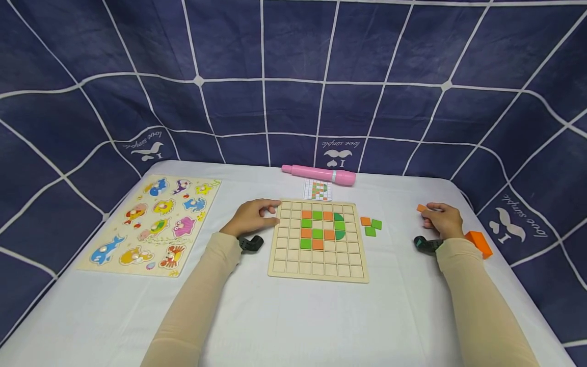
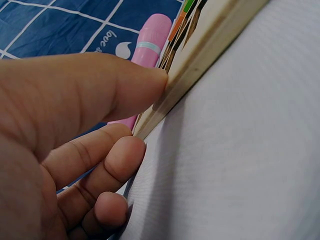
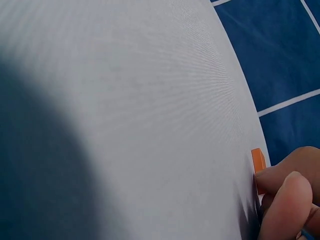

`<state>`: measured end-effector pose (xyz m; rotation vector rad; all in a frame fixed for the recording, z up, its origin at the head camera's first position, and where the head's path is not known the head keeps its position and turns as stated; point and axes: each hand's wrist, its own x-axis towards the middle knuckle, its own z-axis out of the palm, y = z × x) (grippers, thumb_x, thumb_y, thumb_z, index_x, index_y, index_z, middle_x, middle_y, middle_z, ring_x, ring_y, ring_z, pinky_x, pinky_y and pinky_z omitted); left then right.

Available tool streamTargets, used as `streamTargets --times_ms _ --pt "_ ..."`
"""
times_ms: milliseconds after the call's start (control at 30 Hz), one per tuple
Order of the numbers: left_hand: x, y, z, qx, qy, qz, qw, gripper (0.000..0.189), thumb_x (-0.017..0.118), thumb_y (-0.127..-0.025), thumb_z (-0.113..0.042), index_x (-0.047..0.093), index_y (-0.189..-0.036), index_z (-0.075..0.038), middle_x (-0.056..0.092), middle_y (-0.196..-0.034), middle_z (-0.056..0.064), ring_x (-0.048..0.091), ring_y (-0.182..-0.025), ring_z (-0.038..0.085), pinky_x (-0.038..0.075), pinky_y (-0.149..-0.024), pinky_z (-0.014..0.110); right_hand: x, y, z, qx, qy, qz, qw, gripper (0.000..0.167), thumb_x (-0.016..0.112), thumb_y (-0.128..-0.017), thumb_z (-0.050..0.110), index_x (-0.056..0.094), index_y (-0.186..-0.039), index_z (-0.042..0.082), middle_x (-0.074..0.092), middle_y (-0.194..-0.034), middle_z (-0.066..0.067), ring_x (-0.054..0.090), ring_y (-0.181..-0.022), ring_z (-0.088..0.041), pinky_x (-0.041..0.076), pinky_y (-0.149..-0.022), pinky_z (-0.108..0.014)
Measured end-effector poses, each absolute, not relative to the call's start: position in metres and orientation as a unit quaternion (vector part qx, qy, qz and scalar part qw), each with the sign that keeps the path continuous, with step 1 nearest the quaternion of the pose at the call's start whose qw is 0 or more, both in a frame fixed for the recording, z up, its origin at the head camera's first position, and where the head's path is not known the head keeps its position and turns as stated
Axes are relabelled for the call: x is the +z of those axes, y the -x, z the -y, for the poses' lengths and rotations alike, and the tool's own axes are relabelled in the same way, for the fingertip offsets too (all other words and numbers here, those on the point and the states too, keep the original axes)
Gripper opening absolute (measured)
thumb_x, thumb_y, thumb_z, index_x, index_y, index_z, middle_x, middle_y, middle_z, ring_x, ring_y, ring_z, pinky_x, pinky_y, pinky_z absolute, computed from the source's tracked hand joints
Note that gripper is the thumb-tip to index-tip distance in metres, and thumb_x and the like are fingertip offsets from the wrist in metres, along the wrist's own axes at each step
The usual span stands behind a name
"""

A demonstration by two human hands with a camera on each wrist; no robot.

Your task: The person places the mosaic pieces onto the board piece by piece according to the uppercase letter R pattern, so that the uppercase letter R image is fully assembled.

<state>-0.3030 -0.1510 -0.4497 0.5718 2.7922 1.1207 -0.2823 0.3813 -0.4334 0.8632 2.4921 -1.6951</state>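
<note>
My left hand (image 1: 252, 216) rests at the far left corner of a wooden grid board (image 1: 284, 267). In the left wrist view its thumb (image 2: 135, 85) touches the board's rim, and its fingertips lie beside the corner. Orange and green pieces sit in several cells, with green rounded pieces (image 1: 339, 235) on the right side of the pattern. Well to the right of the board, my right hand (image 1: 445, 220) pinches a small orange tile (image 3: 258, 165) between thumb and finger, low over the white cloth. Beside the board lie three loose tiles: one orange (image 1: 365, 221) and two green (image 1: 376, 224).
A pattern card (image 1: 324, 189) lies behind the board, with a pink marker-shaped tube (image 1: 321, 174) beyond it. An animal puzzle board (image 1: 151, 224) is at the left. An orange block (image 1: 479, 244) stands beside my right wrist. A blue checked curtain (image 1: 293, 102) borders the table.
</note>
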Motion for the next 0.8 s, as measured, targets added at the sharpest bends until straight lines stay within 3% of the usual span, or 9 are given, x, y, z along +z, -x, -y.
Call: streamTargets --times_ms 500,700,800 --pt "-0.4509 0.3037 0.151 0.361 -0.188 -0.913 0.04 0.059 0.083 -0.091 -0.029 0.071 -0.145 -0.012 0.065 -0.1 -0.004 0.048 -0.081 0.015 0.037 -0.078 0.034 -0.4316 0.2819 -0.3785 -0.536 -0.283 -0.795 -0.007 0.05 0.07 -0.102 0.007 0.056 -0.148 -0.004 0.06 -0.068 0.011 0.061 -0.051 -0.003 0.054 -0.054 -0.018" --pt "-0.4496 0.3042 0.1506 0.36 -0.186 -0.913 0.042 0.059 0.083 -0.091 -0.028 0.07 -0.146 -0.013 0.064 -0.1 -0.004 0.048 -0.081 0.015 0.037 -0.078 0.034 -0.4336 0.2821 -0.3798 -0.529 -0.279 -0.801 -0.004 0.053 0.073 -0.102 0.013 0.056 -0.149 -0.003 0.06 -0.069 0.01 0.061 -0.051 -0.003 0.053 -0.055 -0.018" --pt "-0.4495 0.3044 0.1508 0.361 -0.184 -0.913 0.043 0.059 0.083 -0.091 -0.028 0.07 -0.146 -0.014 0.064 -0.1 -0.004 0.048 -0.082 0.015 0.037 -0.078 0.035 -0.434 0.2821 -0.3798 -0.527 -0.279 -0.803 -0.003 0.056 0.074 -0.102 0.016 0.056 -0.152 -0.002 0.062 -0.079 0.007 0.063 -0.053 -0.003 0.054 -0.057 -0.018"
